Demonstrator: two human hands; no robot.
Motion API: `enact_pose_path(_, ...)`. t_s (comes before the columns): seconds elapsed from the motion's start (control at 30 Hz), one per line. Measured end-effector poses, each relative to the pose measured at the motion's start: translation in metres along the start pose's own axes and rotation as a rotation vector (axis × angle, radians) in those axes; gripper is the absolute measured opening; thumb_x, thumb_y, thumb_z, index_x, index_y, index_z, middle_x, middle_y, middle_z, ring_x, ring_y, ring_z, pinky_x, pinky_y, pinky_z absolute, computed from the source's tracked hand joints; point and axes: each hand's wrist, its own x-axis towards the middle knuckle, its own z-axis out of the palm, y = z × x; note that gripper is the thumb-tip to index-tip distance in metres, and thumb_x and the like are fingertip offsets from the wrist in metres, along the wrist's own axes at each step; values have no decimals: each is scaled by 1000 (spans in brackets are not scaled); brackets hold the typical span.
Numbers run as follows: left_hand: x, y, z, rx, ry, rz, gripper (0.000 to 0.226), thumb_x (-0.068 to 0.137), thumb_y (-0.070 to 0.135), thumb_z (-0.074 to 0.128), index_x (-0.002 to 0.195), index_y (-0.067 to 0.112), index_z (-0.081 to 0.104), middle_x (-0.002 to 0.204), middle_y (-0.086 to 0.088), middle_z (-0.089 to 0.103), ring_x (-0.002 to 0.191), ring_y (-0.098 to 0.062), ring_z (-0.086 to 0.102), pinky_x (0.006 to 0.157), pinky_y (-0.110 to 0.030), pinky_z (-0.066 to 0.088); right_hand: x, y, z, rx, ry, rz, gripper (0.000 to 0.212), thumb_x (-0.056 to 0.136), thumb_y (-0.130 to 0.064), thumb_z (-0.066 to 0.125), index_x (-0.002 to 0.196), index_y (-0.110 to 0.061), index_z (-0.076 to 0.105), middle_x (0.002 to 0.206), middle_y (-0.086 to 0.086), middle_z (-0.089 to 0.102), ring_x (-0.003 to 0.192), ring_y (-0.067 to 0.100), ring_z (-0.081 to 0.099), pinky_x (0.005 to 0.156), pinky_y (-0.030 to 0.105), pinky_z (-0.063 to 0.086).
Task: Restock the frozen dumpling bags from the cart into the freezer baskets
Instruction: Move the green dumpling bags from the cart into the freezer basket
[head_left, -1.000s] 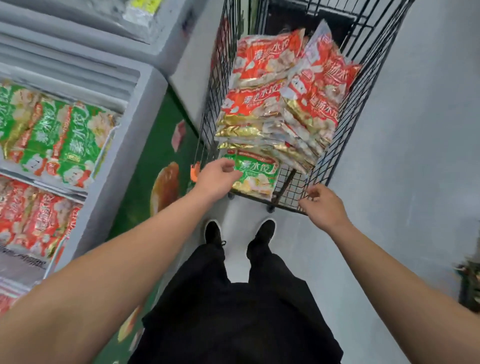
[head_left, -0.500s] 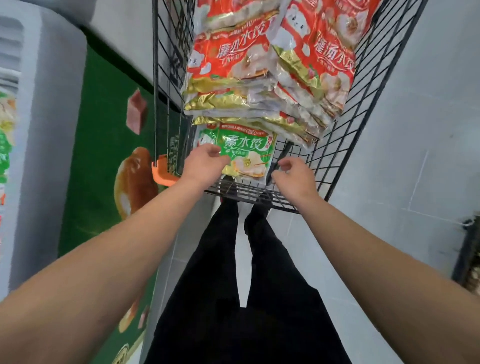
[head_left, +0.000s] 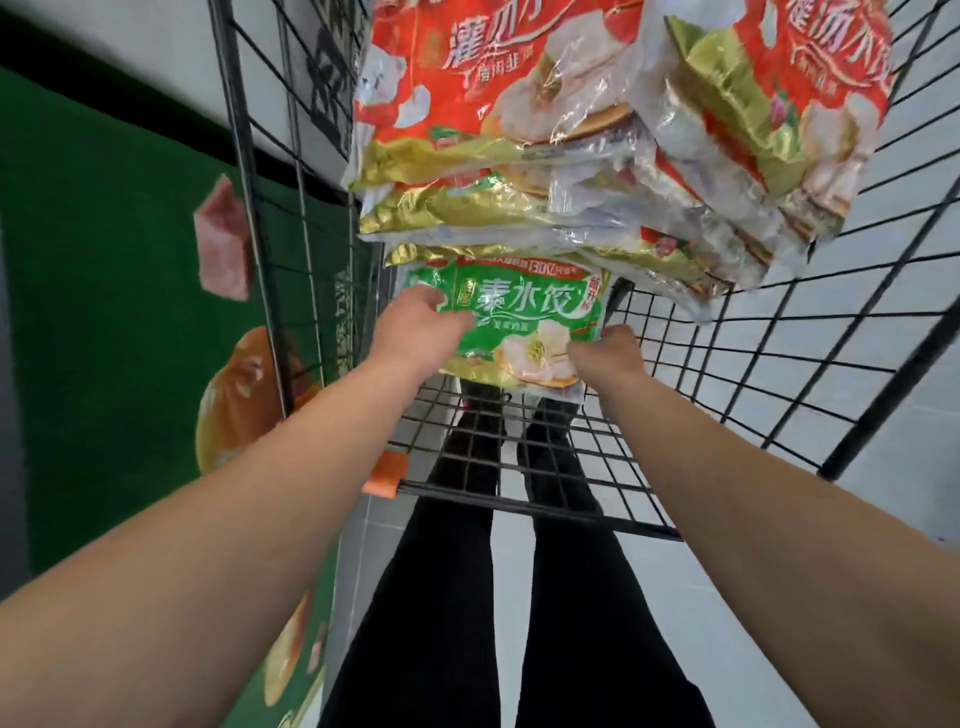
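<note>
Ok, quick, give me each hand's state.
Left hand: grips the green bag at its left edge.
Right hand: grips the green bag at its lower right corner.

glossy crinkled plastic dumpling bags (head_left: 524, 322) — black wire-metal cart (head_left: 727, 364), smooth pale floor tiles (head_left: 857, 597)
</note>
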Motion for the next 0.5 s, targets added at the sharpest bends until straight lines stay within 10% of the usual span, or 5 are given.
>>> enact_pose_path(0.23,23,-4,13,48,-16,-16,61,94,25,63,149,11,40,152,-6,44,129,-25,50,101,-31,37,24,10,12,-3,91,-44,13,92,-18,58,80,-15,57,92,8,62,88,28,56,78,37,48)
enact_pose_path(0.5,51,-11,23,6,40,-90,48,96,19,59,141,6,46,139,-14,53,120,-31,55,101,-39,48,30,33,-15,147,263,161,31,90,-9,51,120,-4,57,103,10,59,88,28,57,61,24,41)
